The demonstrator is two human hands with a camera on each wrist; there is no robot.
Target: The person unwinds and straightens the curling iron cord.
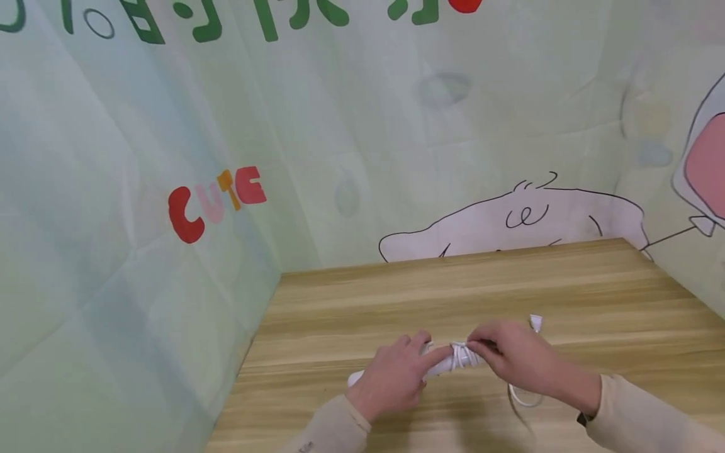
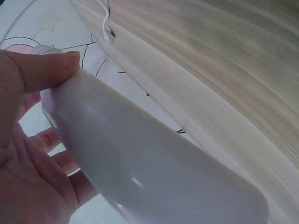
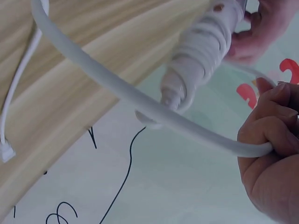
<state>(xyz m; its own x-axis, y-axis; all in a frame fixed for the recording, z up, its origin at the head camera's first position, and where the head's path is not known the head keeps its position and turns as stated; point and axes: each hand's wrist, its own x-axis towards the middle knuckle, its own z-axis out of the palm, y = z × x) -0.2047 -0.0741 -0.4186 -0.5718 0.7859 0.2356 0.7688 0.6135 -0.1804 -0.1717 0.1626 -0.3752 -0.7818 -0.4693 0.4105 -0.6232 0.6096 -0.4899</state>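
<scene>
Left hand (image 1: 393, 374) grips device (image 2: 149, 154), right hand (image 1: 521, 357) pinches cord (image 3: 140, 101) beside device; if that pinch slackens, wraps (image 3: 198, 53) around device could loosen or slide off.

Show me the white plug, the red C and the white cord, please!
White plug (image 1: 535, 323): head view, on its middle.
Red C (image 1: 179, 215): head view, on its left curve.
White cord (image 3: 140, 101): right wrist view, midway along its nearest stretch.

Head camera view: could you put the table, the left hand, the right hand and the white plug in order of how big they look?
Largest to smallest:
1. Table
2. Left hand and right hand: they look about alike, so I won't rank them
3. White plug
</scene>
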